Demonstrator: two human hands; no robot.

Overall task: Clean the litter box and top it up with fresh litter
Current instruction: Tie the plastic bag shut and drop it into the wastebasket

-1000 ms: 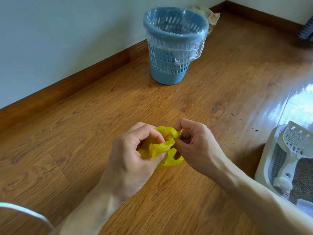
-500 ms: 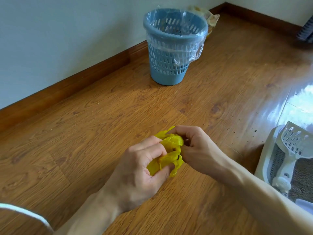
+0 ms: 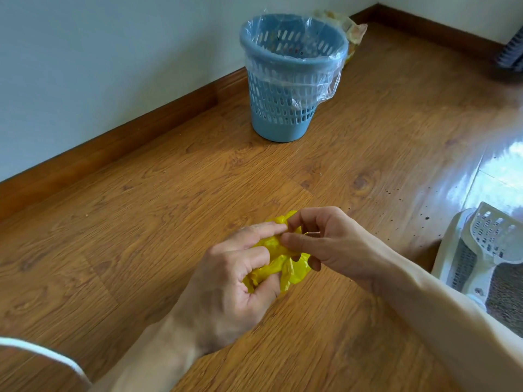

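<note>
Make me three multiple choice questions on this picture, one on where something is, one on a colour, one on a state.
1. Where is the scoop?
A. in the litter box
B. in the bin
C. in a hand

2. What colour is the bag being held?
A. white
B. yellow
C. blue

3. How is the blue bin?
A. tipped over
B. bare
C. lined with clear plastic

Answers: 1 A, it lies in the box at right. 2 B, yellow film shows between the left hand and right hand. 3 C, plastic folds over its rim.

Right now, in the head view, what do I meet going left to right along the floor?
Left hand → yellow bag → right hand → litter box with its scoop.
</note>
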